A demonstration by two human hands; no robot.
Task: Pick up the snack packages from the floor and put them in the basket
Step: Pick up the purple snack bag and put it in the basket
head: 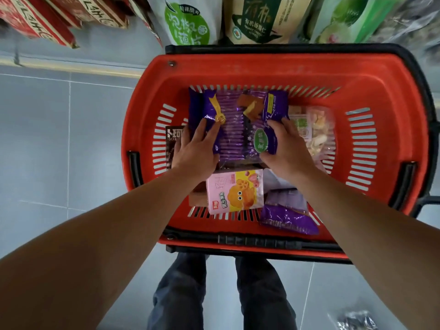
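A red basket (273, 70) is seen from above on a grey tiled floor (59, 139), its black handle (423, 96) folded down round the rim. A large purple pack (234, 125) is held over the middle of the basket by both hands. The left hand (195, 151) is laid on the pack's left end, fingers fairly straight and spread on top, thumb hidden. The right hand (288, 146) is closed on the pack's right end, fingers curled over the edge, thumb beneath the green label. Under the left hand a dark brown pack (172, 141) is seen against the basket's left wall. A pink box (234, 194) lies at the near side, touching the purple pack's near edge. A smaller purple pack (288, 215) rests just right of the box, against the near wall. A clear bag (314, 129) of pale snacks lies to the right. Beyond the basket, shelf bags (188, 22) and red boxes (35, 22) are visible. Jeans-clad legs (214, 294) are seen below; one dark packet (354, 321) lies on the floor at lower right, blurred.
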